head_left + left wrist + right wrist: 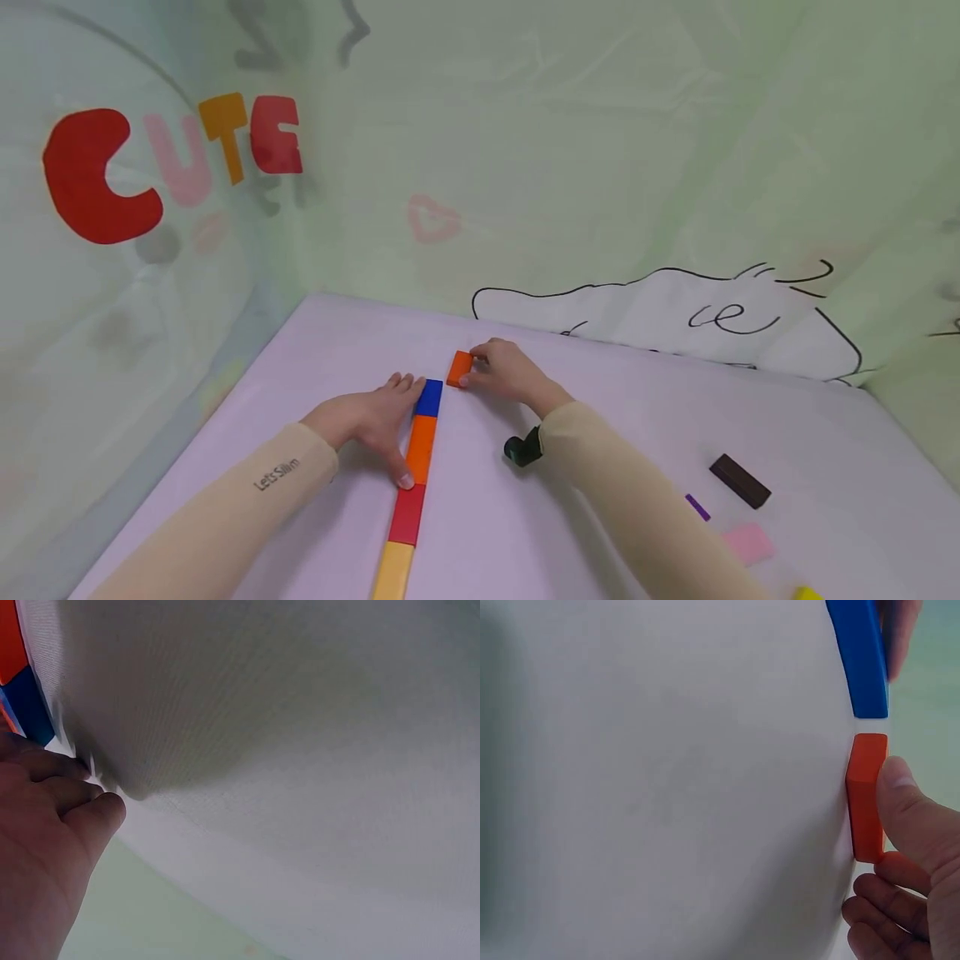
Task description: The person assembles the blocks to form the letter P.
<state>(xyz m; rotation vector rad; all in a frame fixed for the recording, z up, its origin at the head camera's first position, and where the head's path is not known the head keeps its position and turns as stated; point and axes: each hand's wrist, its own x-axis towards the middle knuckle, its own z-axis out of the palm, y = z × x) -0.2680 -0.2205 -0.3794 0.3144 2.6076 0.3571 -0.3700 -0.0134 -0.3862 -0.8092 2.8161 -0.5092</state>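
A row of coloured blocks runs away along the table: a yellow block [393,571] nearest, then a red block [407,515], an orange block [421,442] and a blue block [430,398] at the far end. Along its left side lies my left hand [371,421], fingertips by the blue block and thumb near where orange meets red. My right hand [510,372] pinches a separate orange-red block [459,368] between thumb and fingers, right of the blue end. A small gap parts this block [865,799] from the blue one [862,664] in the right wrist view.
On the right of the white table [600,517] lie a dark brown block [740,481], a thin purple piece [697,507], a pink piece [748,543] and a yellow piece [807,593]. A dark green piece [522,448] shows beside the right sleeve. Cloth walls [600,167] enclose the table.
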